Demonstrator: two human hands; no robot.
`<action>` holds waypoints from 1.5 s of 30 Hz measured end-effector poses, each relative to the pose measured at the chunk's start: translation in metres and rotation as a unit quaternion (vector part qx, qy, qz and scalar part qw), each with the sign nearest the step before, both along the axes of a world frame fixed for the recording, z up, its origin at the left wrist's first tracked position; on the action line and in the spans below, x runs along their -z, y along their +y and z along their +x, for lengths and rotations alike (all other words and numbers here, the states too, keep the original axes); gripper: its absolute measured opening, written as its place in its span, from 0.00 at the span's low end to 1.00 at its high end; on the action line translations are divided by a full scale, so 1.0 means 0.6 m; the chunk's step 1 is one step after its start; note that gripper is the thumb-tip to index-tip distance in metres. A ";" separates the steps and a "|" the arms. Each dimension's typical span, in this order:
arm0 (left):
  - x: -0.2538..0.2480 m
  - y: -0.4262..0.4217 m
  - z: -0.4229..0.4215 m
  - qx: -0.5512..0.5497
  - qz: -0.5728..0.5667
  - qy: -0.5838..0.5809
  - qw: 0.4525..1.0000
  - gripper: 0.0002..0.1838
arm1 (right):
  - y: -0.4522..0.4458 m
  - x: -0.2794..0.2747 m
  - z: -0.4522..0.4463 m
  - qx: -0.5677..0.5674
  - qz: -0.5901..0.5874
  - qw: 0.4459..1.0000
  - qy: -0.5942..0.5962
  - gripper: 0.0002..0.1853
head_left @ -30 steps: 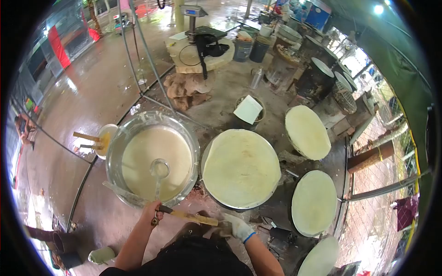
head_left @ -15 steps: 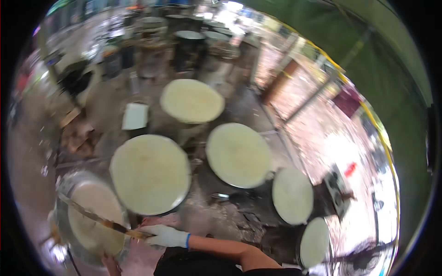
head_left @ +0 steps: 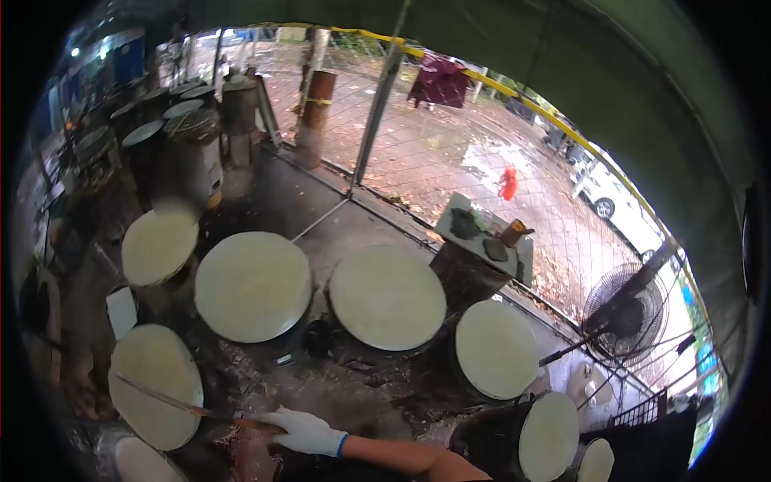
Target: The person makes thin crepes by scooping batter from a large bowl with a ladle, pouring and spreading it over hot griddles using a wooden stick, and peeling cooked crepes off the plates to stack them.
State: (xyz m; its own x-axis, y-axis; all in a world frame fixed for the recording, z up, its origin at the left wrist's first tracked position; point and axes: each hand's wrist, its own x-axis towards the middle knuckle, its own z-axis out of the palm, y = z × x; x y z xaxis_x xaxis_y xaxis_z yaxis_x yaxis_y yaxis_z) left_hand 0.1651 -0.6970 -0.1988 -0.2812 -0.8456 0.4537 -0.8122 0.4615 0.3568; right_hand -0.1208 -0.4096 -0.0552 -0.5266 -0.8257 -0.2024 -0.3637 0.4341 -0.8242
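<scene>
My right hand (head_left: 309,432), in a white glove with a blue cuff, is closed round the handle of a long thin wooden stick (head_left: 199,410). The stick reaches left across a round pale-yellow disc (head_left: 161,353); I cannot tell if it touches the surface. Below that disc, partly cut off at the lower left, is a basin (head_left: 106,450) of pale, creamy contents. My left hand is out of view. Near the stick lie more pale round tops, among them a large one (head_left: 253,285) and another (head_left: 388,297).
Further round tops (head_left: 498,349) curve away to the right on dark drum-like stands. A white rectangular piece (head_left: 122,312) sits at left. A wire fence, a stand with a brown container (head_left: 514,233) and a fan (head_left: 625,313) border the right. Several drums (head_left: 144,145) stand at the back left.
The view has swung to the right. My right hand has carried the stick from over the basin to over the left round disc. The bare left hand at the basin has left view.
</scene>
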 end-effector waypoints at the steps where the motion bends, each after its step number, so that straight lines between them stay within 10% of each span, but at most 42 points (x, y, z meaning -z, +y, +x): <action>1: 0.004 0.032 -0.040 0.070 -0.023 0.002 0.997 0.18 | 0.044 0.017 -0.007 0.026 0.001 1.000 0.006 0.30; 5: -0.008 0.219 -0.241 0.398 -0.030 0.029 0.917 0.20 | 0.213 0.041 -0.022 0.166 -0.021 0.986 -0.018 0.28; 9: -0.194 0.477 -0.433 0.629 -0.074 0.022 0.773 0.19 | 0.346 -0.001 -0.053 0.251 -0.070 0.965 -0.033 0.25; 15: -0.251 0.607 -0.560 0.803 -0.121 -0.153 0.563 0.15 | 0.489 -0.045 -0.103 0.179 0.049 0.982 0.043 0.19; 21: -0.195 0.629 -0.595 0.794 0.017 -0.299 0.529 0.08 | 0.544 -0.022 -0.142 0.101 0.020 0.994 0.023 0.20; 32: -0.156 0.636 -0.683 0.705 0.305 -0.288 0.572 0.17 | 0.626 -0.038 -0.356 0.185 0.075 0.979 -0.029 0.21; 37: -0.164 0.610 -0.692 0.536 0.338 -0.332 0.699 0.19 | 0.819 -0.018 -0.634 0.531 0.029 0.770 0.351 0.14; 45: -0.169 0.621 -0.690 0.457 0.296 -0.199 0.815 0.15 | 1.015 0.063 -0.984 0.398 0.371 0.651 0.530 0.16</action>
